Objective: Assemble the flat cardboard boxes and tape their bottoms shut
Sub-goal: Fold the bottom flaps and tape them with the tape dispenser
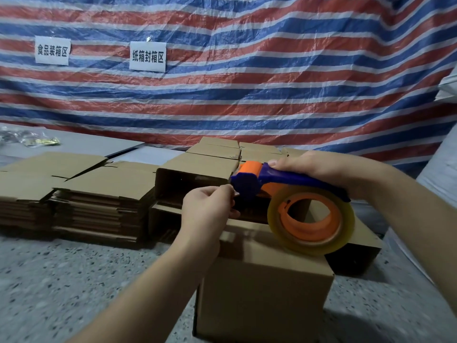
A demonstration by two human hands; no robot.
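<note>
An assembled cardboard box [262, 288] stands on the floor right in front of me, its folded flaps facing up. My right hand [319, 169] grips the blue handle of a blue and orange tape dispenser [262, 180], held above the box. Its roll of clear tape [311, 219] hangs over the box's far right corner. My left hand [210, 206] pinches the loose tape end at the dispenser's front.
Stacks of flat cardboard boxes [81, 194] lie on the floor to the left. Assembled boxes [195, 174] lie stacked on their sides behind the one in front. A striped tarp with two paper signs [148, 56] hangs behind. The speckled floor [74, 280] shows at the lower left.
</note>
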